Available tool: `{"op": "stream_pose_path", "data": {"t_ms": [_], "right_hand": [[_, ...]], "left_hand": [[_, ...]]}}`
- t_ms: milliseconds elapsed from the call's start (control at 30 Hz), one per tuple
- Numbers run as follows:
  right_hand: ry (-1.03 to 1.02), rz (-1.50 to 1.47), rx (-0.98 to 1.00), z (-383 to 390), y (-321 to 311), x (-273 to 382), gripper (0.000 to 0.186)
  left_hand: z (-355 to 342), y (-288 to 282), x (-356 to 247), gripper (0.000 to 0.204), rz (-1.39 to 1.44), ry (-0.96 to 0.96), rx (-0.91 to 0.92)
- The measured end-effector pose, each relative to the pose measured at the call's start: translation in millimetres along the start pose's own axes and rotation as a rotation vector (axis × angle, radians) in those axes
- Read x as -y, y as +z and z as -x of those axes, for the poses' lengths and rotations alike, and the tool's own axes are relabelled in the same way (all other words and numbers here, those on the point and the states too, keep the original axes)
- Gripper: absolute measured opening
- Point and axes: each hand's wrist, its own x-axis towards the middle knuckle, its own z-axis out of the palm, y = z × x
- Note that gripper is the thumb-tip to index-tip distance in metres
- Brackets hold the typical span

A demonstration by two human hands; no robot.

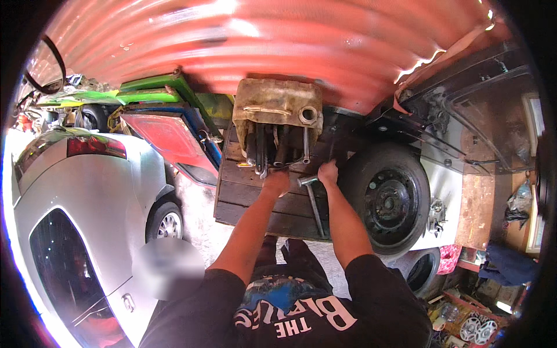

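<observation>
A grimy tan container (278,101) with a round opening holds several metal tools (261,151) on a dark wooden plank bench (261,211). My left hand (277,182) is at the near ends of those tools, fingers curled and partly hidden; what it grips is unclear. My right hand (328,173) is closed beside a steel T-shaped tool (318,211) lying on the planks; whether it grips that tool or something small, I cannot make out. A black steel wheel with tire (386,232) sits to the right of my right hand.
A silver car (93,174) fills the left. Red and green panels (156,136) lean beside the bench, before a red corrugated sheet (272,40). Another tire (425,261) lies at lower right, near assorted clutter (470,322). Dark metal panels (476,116) stand at upper right.
</observation>
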Motion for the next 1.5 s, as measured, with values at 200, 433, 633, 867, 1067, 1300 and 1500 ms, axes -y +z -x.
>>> {"op": "stream_pose_path", "data": {"t_ms": [200, 433, 633, 867, 1067, 1300, 1500], "right_hand": [[0.041, -0.747, 0.21, 50.9, -28.7, -4.4, 0.019], [-0.109, -0.737, 0.054, 156.4, -49.4, -31.1, 0.024], [-0.39, -0.601, -0.071, 203.9, -53.1, -9.2, 0.023], [-0.24, -1.054, 0.548, 227.0, -60.4, 41.8, 0.012], [0.082, -1.307, 0.874, 234.7, -62.7, 55.0, 0.01], [-0.413, -0.717, 0.347, 239.4, -42.5, 45.5, 0.024], [-0.646, -0.291, 0.047, 240.8, -47.8, 32.9, 0.045]], "left_hand": [[11.8, 0.4, -17.3, 0.032, -0.115, 0.083, -0.05], [22.9, 0.8, -81.3, 0.049, 0.599, 0.169, -0.087], [34.2, -34.4, -113.2, 0.019, 1.504, 0.166, 0.137], [32.8, -39.7, -62.8, 0.01, 1.947, 0.044, 0.051], [55.9, -68.0, -55.3, 0.016, 1.913, -0.096, 0.077], [62.7, -70.6, -56.6, 0.02, 1.918, -0.116, 0.047], [58.1, -76.1, -58.9, 0.021, 1.994, -0.143, 0.104]]}}
